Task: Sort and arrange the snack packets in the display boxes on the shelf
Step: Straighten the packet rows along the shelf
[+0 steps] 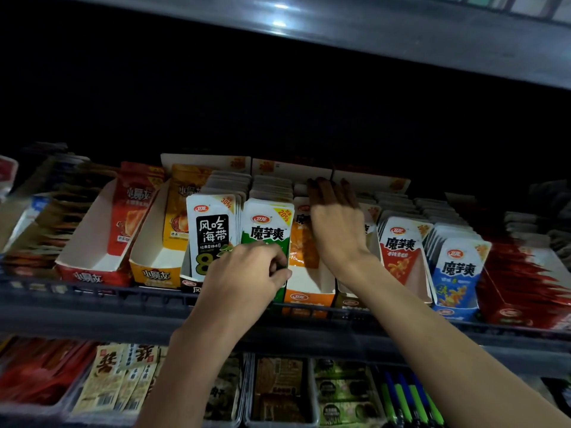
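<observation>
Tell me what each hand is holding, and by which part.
Left hand pinches the front green packet by its lower part. Right hand holds nothing; its straight fingers rest on the orange packets.

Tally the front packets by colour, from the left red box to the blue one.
Red packets: 2
Yellow packet: 1
Black-label packet: 1
Green packet: 1
Orange packet: 1
Blue packet: 1
Behind right hand, colour hidden: 1
Total: 8

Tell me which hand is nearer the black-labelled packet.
Left. The left hand grips the green packet next to the black-labelled packet, overlapping its lower corner; the right hand rests flat on the orange packets, two boxes to the right.
</observation>
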{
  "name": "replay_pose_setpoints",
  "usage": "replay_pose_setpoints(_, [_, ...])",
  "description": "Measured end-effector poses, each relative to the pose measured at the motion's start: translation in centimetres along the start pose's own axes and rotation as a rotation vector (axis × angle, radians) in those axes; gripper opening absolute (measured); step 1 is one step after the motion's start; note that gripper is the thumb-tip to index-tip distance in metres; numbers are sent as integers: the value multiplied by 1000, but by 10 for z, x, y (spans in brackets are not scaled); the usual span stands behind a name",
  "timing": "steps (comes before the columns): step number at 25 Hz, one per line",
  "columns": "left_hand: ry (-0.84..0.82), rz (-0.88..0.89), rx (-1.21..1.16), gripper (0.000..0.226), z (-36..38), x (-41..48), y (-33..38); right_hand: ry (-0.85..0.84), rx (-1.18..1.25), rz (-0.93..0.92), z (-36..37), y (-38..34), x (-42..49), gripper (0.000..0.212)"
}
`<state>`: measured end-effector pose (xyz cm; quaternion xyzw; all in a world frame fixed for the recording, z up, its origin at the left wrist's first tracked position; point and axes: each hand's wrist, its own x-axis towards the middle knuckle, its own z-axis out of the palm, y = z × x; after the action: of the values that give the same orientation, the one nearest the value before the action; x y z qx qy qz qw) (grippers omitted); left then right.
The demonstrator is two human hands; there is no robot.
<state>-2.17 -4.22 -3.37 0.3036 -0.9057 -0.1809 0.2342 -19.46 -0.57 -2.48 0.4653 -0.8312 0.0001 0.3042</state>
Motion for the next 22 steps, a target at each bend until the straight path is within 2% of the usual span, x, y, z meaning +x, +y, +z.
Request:
replay_pose_setpoints(4, [-28,-6,-2,17,0,0,-1,24,21,26,8,-1,3,84])
replay_pose_setpoints(8, [-34,-7,19,19,0,-1,0,126,55,70,13,-3,10,70])
replay_pose_setpoints(15, [-69,12,78,27,-2,-3,3,174,52,70,14,-2,13,60])
replay_pose_setpoints(19, [-122,84,76,47,0,-5,4,141,41,32,12,-1,7,72])
replay_pose_setpoints(22, [-161,88,183,25,4,-4,5,141,59,16,2,-2,-3,74])
